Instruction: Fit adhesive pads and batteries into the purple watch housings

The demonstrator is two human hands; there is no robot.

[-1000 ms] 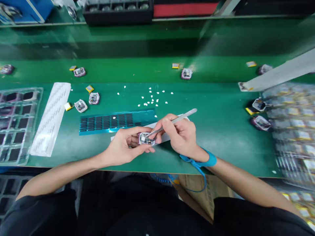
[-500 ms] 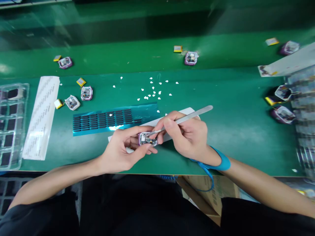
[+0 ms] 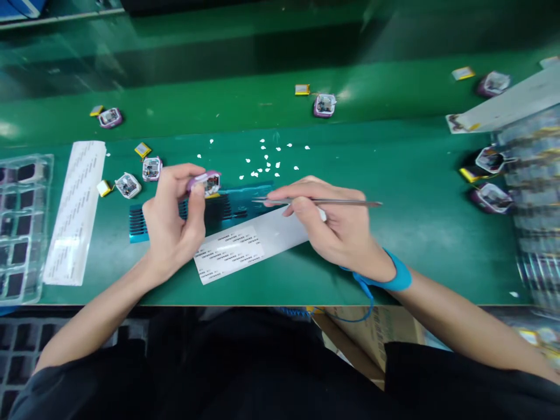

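Note:
Between thumb and fingers, my left hand (image 3: 175, 224) grips a small purple-and-white device housing (image 3: 212, 183) with its circuit board exposed. It is held above a blue film sheet (image 3: 251, 195) that bears rows of dark strips, partly hidden by the hand. My right hand (image 3: 330, 221) pinches metal tweezers (image 3: 336, 202), their tips pointing left, apart from the housing. Whether anything sits in the tips cannot be made out. Below both hands lies a white printed label sheet (image 3: 236, 248). A blue wrist strap (image 3: 398, 271) circles my right wrist.
Small white stickers (image 3: 266, 165) are scattered mid-table. Open housings (image 3: 128, 185) with yellow batteries (image 3: 142, 150) lie left, one housing (image 3: 324, 105) at the back, others right. A clear tray (image 3: 21, 227) and another label sheet (image 3: 74, 216) lie left; stacked trays (image 3: 542, 204) stand right.
My left hand has carried the housing up and left, away from the tweezers. My right hand keeps the tweezers, now turned nearly level. More of the label sheet shows.

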